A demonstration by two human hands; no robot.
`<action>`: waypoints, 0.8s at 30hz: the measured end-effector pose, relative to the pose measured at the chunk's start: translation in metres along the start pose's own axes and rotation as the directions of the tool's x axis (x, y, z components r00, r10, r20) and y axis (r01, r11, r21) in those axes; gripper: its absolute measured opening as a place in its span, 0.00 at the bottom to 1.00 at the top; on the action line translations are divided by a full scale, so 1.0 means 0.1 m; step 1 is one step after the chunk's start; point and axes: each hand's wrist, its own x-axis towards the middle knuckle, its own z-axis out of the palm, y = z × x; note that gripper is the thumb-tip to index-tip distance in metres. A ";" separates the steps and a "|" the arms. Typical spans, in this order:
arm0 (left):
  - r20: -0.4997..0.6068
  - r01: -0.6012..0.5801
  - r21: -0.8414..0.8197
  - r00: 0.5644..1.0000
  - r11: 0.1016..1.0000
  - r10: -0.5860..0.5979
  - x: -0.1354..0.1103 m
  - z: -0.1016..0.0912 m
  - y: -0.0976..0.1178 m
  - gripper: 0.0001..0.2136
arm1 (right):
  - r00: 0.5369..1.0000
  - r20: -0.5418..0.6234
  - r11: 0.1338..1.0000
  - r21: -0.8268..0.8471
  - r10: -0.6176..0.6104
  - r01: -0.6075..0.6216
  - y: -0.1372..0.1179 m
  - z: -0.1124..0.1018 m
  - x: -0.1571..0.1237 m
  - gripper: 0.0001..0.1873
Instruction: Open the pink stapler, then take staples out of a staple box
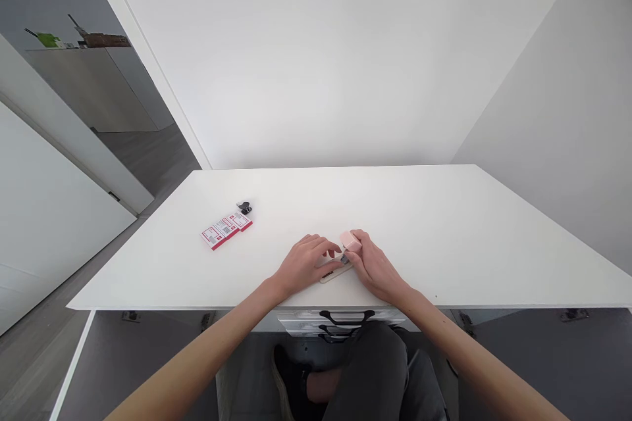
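Observation:
My right hand [374,268] is closed around a small pink block-shaped object [350,241] with rounded corners; its exact kind does not show. A small grey piece [344,258] sits just below the pink block, between the two hands. My left hand [310,263] is beside it, with curved fingers and the thumb apart, its tips close to the grey piece. Whether they touch it, I cannot tell. Under the hands, a pale flat strip with dark marks [326,277] lies on the white tabletop [424,223], partly hidden by my fingers.
Red-and-white printed cards [226,230] lie on the left of the tabletop, with a small black object [243,206] behind them. A white wall [326,66] rises at the back edge. Drawers with black handles [347,318] are below the front edge, above my legs.

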 end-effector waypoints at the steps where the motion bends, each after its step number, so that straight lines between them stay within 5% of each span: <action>1: -0.005 -0.032 0.022 0.999 0.999 0.032 -0.01 0.00 0.00 0.11 | 1.000 0.001 1.000 0.002 -0.003 0.003 -0.01 -0.01 0.00 0.13; 7: 0.001 -0.157 0.142 0.987 0.977 0.158 -0.01 0.03 0.00 0.11 | 1.000 -0.018 1.000 -0.014 -0.010 0.010 -0.04 -0.01 -0.02 0.15; 24: -0.003 -0.177 0.185 0.983 0.967 0.181 0.01 0.07 0.00 0.12 | 0.997 -0.014 0.994 -0.074 -0.076 0.075 -0.07 -0.03 -0.01 0.15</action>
